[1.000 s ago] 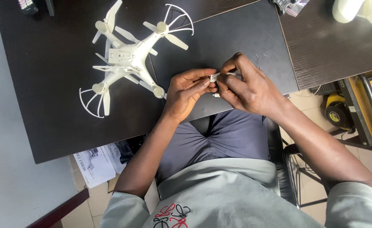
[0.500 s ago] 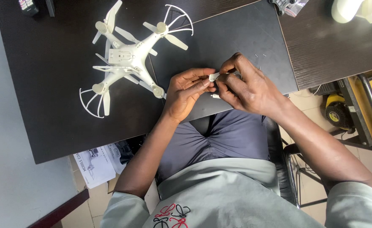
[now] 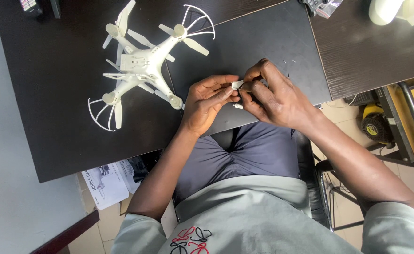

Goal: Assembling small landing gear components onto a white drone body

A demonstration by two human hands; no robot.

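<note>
Small white part [image 3: 237,85], pinched between both our hands above the dark mat [image 3: 272,42].
Left hand [image 3: 209,101] and right hand [image 3: 275,94] grip it by fingertips; white drone [image 3: 143,66] lies at ten o'clock.

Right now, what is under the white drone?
The white drone lies on the dark desk, partly over a black mat. Whatever sits right beneath its body is hidden.

both hands [image 3: 244,96] pinched together (fingertips touching)
</note>
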